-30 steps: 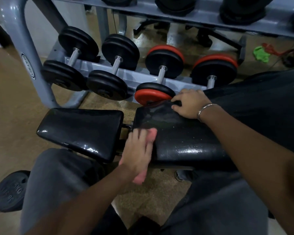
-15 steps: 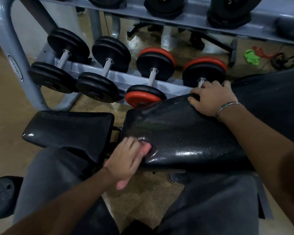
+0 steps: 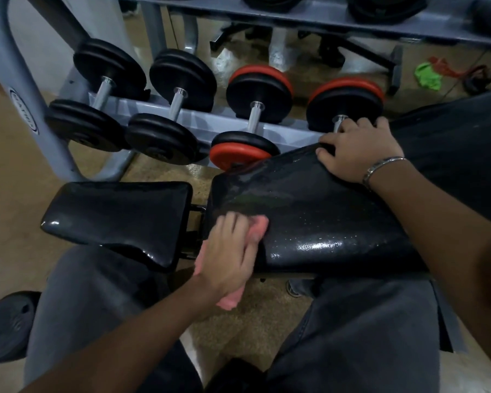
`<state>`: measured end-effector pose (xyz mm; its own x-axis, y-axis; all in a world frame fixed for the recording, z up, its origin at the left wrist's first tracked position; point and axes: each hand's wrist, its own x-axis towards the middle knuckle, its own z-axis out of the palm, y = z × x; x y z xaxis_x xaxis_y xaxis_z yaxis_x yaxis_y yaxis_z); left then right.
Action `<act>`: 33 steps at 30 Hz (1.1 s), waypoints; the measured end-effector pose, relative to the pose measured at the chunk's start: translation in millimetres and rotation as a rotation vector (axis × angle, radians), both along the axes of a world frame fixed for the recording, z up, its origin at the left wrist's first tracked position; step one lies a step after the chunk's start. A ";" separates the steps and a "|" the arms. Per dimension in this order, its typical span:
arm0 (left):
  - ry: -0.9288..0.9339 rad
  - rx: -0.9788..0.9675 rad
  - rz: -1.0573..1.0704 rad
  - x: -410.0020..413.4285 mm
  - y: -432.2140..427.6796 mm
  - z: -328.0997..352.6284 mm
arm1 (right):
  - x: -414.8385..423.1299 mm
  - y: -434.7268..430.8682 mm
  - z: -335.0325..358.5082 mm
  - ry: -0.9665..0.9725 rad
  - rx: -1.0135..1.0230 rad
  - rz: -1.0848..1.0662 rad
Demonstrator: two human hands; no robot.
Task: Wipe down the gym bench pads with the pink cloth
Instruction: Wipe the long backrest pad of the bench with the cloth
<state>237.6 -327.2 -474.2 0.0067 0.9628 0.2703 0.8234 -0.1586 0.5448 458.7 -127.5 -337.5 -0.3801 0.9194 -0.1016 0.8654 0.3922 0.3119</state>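
Head: left hand (image 3: 227,256) fingers flat on pink cloth (image 3: 230,299); right hand (image 3: 357,151) fingers clamp pad (image 3: 323,217).

You are in a gym, among the free weights. A grey steel rack (image 3: 20,114) just ahead of you carries black dumbbells (image 3: 182,78) and red-trimmed dumbbells (image 3: 257,114) in a row on its lower rail, with more weights on the upper shelf (image 3: 295,21) (cut off by the top edge). The glossy black seat pad (image 3: 119,214) and back pad (image 3: 309,217) of a bench lie before you. A loose weight plate (image 3: 9,324) rests on the speckled floor (image 3: 12,222) at your left.
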 end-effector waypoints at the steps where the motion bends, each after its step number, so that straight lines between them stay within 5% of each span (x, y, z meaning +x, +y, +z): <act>1: 0.044 0.044 -0.131 -3.5 -10.0 -1.6 | -0.4 -0.7 -0.5 0.004 0.007 0.003; 4: 0.099 0.068 -0.304 -29.0 -6.7 -7.1 | -0.9 -2.6 -2.1 0.011 0.023 0.013; 9: 0.000 -0.058 0.148 0.1 30.1 9.0 | 1.4 -0.5 -3.1 0.005 0.055 0.017; 14: 0.138 0.081 -0.314 -16.7 -2.5 -1.2 | 0.6 -2.2 -4.6 0.017 0.069 0.029; 19: -0.017 -0.051 0.062 -9.5 36.9 8.4 | 1.9 -0.4 -3.8 0.004 0.066 0.029; 24: 0.076 0.021 -0.347 -40.6 14.4 -6.3 | 1.0 -2.3 -5.1 0.003 0.071 0.034; 29: -0.123 -0.168 0.181 -21.7 70.0 7.4 | 0.8 -2.1 -3.2 -0.003 0.072 0.026; 33: -0.054 -0.063 -0.190 -29.9 45.6 4.6 | 0.1 -3.3 -4.7 -0.001 0.076 0.029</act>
